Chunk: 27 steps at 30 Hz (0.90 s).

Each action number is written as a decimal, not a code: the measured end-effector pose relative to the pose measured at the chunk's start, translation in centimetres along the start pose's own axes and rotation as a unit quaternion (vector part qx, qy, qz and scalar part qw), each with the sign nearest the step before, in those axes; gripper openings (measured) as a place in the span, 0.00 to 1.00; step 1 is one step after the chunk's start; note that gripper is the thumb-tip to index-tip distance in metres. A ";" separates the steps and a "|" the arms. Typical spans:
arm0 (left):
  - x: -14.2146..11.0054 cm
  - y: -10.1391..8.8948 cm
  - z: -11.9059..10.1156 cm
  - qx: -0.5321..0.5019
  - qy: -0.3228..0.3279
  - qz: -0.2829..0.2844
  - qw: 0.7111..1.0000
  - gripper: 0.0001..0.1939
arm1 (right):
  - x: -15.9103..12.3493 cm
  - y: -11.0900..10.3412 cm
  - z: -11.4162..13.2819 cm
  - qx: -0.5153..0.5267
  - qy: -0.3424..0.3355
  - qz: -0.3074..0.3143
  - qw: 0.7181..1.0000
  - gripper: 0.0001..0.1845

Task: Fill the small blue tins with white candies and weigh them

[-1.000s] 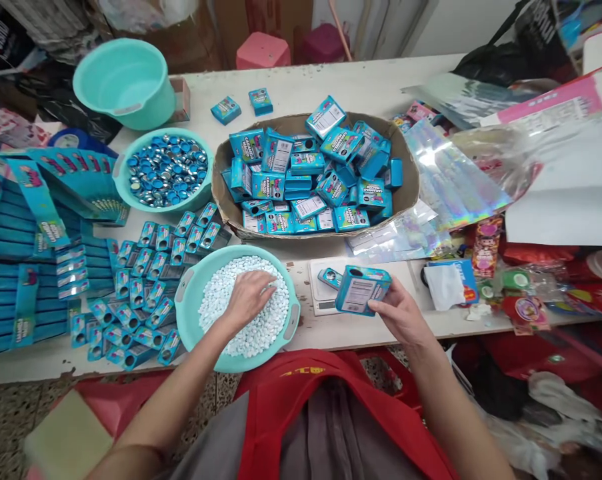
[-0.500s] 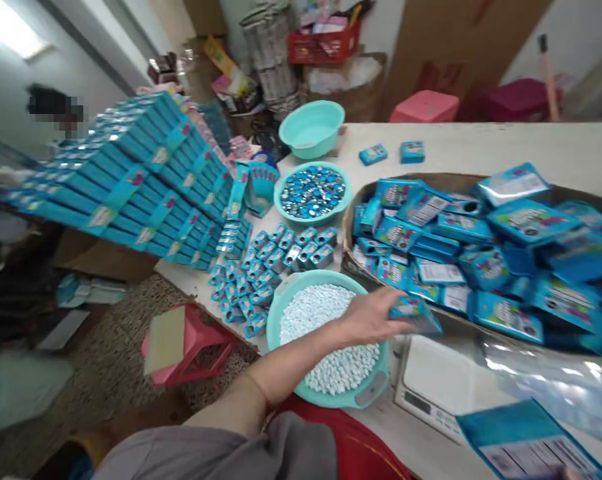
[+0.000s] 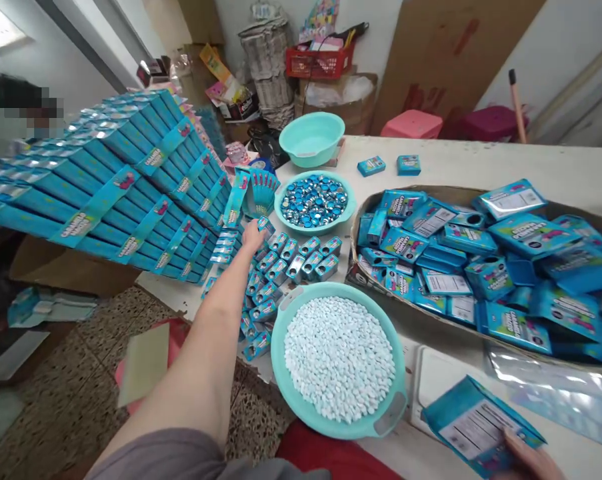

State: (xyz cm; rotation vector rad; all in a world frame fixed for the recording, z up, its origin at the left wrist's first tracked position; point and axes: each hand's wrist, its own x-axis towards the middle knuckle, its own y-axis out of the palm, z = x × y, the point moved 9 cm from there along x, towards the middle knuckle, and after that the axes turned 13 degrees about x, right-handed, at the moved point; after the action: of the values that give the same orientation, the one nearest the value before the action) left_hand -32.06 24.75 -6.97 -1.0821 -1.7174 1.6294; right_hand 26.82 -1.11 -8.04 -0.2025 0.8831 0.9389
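My left hand (image 3: 253, 239) is stretched out to the far end of the rows of small blue boxes (image 3: 277, 270), its fingers closed on one small blue box (image 3: 265, 227). Several boxes in those rows show a round dark hole on top. At the lower right, my right hand (image 3: 529, 459) grips a larger blue box (image 3: 481, 421) with a white printed label, above the white scale (image 3: 443, 373). A turquoise basin (image 3: 279, 347) full of small white candies stands between my arms.
A long cardboard box (image 3: 368, 283) heaped with blue boxes stands at the right. Behind the rows are a turquoise bowl of blue and silver caps (image 3: 315, 200) and another turquoise basin (image 3: 311, 137). Stacked blue packs (image 3: 151, 193) tower at the left; clear plastic (image 3: 555, 393) lies at the right.
My left hand has moved from above the candy basin, leftward and away from me, carrying the small blue box to the rows. My right hand has raised the larger box leftward over the scale.
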 end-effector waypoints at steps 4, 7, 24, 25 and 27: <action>-0.5 2.2 -0.3 -0.008 -0.005 0.031 0.999 0.20 | -0.2 0.5 -0.4 0.016 -0.028 0.011 0.999 0.20; -5.1 0.7 -1.0 -0.053 0.018 -0.054 0.997 0.20 | 0.3 1.0 -1.1 0.029 -0.021 0.015 0.999 0.19; -28.8 13.6 -8.0 -0.248 -0.084 0.008 0.965 0.15 | 0.7 7.1 -0.8 0.032 -0.009 0.109 0.994 0.22; -28.5 13.4 -8.2 -0.268 -0.085 0.008 0.960 0.14 | 0.3 7.7 -0.9 0.042 0.001 0.114 0.993 0.23; -28.3 13.5 -8.1 -0.319 -0.091 0.024 0.943 0.15 | -0.4 9.0 -1.2 0.055 0.010 0.138 0.989 0.22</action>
State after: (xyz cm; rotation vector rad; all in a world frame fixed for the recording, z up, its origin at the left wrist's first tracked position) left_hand -7.66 5.04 -15.08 -1.2878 -2.4553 1.2447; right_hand 19.10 3.42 -6.60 0.0064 0.9959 1.1417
